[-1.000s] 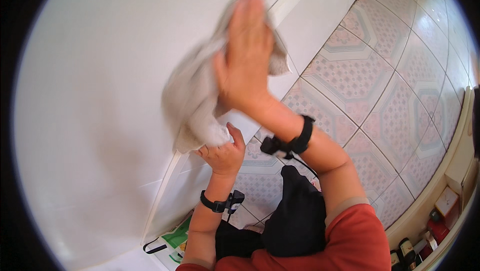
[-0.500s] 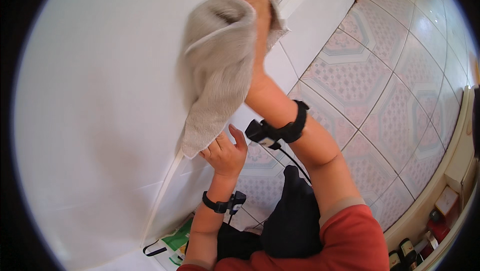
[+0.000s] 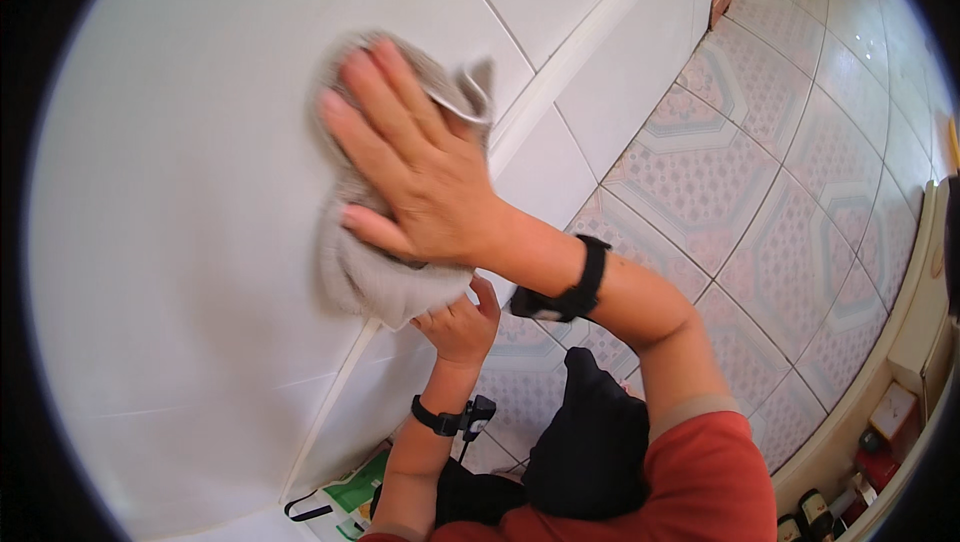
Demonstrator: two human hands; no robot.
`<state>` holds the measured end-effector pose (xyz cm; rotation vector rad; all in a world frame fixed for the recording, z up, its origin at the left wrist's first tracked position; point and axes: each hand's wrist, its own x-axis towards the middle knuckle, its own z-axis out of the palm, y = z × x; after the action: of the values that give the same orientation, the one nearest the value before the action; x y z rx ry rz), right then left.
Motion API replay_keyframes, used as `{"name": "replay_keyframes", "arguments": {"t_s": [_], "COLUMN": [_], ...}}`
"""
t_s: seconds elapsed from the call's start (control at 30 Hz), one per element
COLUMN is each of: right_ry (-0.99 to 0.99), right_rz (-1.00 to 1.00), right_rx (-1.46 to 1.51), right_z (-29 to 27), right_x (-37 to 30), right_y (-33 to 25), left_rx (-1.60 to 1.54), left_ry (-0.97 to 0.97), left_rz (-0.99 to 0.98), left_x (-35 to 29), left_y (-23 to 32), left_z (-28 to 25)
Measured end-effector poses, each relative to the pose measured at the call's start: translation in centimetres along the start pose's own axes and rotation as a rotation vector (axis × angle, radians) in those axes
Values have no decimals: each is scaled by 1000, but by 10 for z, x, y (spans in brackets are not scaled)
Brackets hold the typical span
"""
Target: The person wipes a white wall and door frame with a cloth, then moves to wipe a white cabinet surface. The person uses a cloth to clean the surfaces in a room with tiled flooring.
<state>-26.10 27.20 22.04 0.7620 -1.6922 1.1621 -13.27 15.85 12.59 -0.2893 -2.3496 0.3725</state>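
Observation:
A grey-beige cloth (image 3: 400,287) lies bunched against the white tiled wall (image 3: 200,192). My right hand (image 3: 425,172) presses flat on it with fingers spread, and the fingertips are slightly blurred. Below, my left hand (image 3: 460,327) is at the cloth's lower corner, its fingers curled and partly hidden behind the fabric. The corner appears to be held there. Each forearm wears a black strap with a small device, one on the right arm (image 3: 575,292) and one on the left (image 3: 450,417).
A raised white ledge (image 3: 580,52) runs along the wall. To the right spreads a patterned tile floor (image 3: 740,192). A green and white bag (image 3: 355,492) stands at the lower left. Bottles (image 3: 815,512) and boxes sit on a shelf at the lower right.
My right hand has come down and left along the wall, turning flat onto the cloth. The cloth, hanging loosely before, is now bunched under it. My left hand has barely moved.

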Motion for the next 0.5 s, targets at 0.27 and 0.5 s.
{"name": "replay_keyframes", "arguments": {"t_s": [0.27,0.5], "right_ry": [257,318], "right_rz": [332,476], "right_rx": [-107,-222], "right_z": [-10,11], "right_x": [35,-8], "right_y": [66,39], "left_rx": [-92,-195], "left_ry": [-17,-43], "left_rz": [-25,-23], "left_x": [19,12], "left_y": [11,4], "left_z": [-4,4]}}
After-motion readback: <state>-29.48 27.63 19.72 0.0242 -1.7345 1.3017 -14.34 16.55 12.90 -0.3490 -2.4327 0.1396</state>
